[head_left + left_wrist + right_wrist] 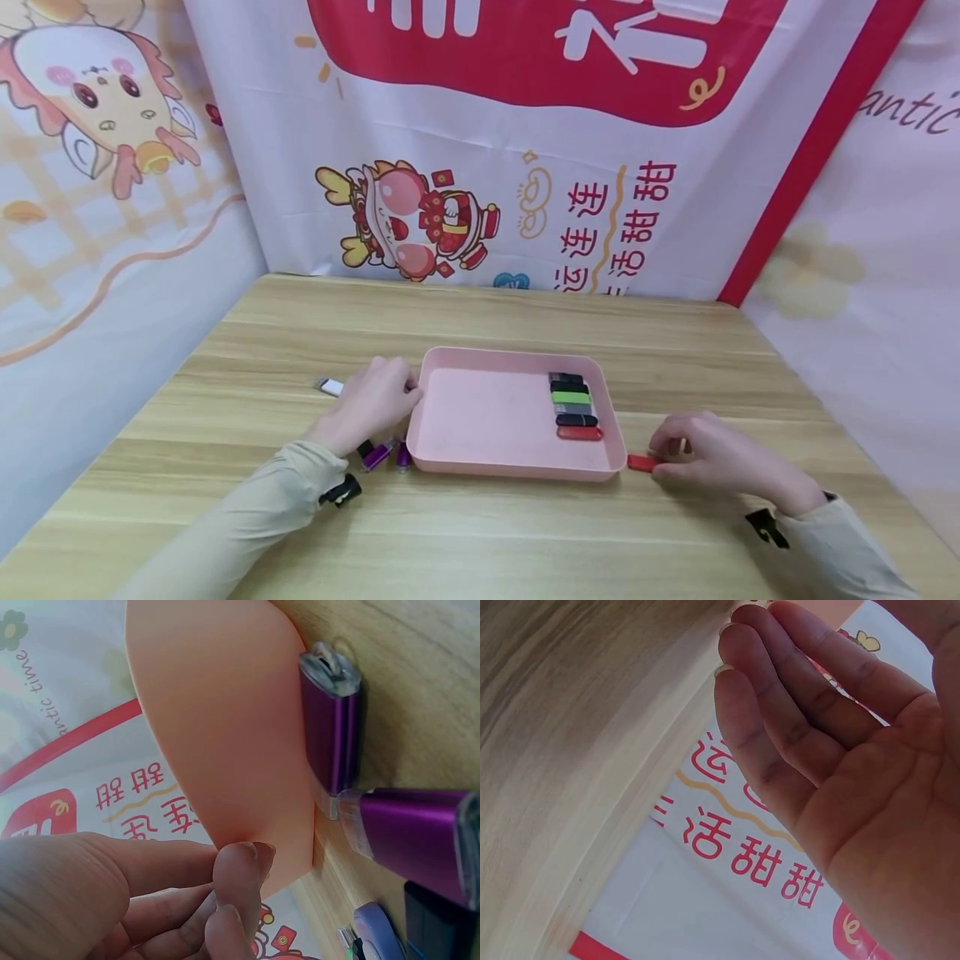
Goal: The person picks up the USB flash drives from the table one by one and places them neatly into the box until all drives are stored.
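My left hand [372,402] is at the left side of a shallow pink tray [517,471], pinching its rim between thumb and fingertips. To the right of the tray, my right hand [716,457] has thumb and fingers at the right end of a red USB stick [641,462] on the table, gripping it. Inside the tray, along its right side, lies a row of several USB sticks, among them a green one [572,398] and a red one [580,433]. The right wrist view shows bent fingers [780,705]; the held stick is hidden there.
Left of the tray lie a purple USB stick [330,727], a second purple one [420,836], a black one [439,922] and a white one [330,386]. The wooden table [480,533] ends at a printed cloth backdrop [480,125].
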Motion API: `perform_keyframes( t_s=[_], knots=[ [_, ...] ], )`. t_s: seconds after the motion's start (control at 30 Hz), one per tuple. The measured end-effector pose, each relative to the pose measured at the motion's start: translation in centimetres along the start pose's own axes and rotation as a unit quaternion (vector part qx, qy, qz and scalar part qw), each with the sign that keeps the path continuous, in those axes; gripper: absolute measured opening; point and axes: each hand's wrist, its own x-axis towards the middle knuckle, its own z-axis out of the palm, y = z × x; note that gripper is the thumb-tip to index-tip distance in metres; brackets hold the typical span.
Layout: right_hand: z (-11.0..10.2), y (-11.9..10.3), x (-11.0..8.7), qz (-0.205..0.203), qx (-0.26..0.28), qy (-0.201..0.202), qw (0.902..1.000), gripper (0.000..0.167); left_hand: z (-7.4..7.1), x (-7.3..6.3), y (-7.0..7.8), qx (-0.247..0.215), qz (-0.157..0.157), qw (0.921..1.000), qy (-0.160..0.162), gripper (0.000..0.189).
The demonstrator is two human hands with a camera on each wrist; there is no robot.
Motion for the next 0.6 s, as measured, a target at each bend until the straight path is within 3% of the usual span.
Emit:
perform_keyframes(
  t_s=[0.6],
  knots=[
    [0.09, 0.04, 0.05, -0.012, -0.005, -0.008, 0.9999, 0.014, 0.10, 0.06, -0.08, 0.005, 0.005, 1.0000, 0.006, 0.043]
  ],
)
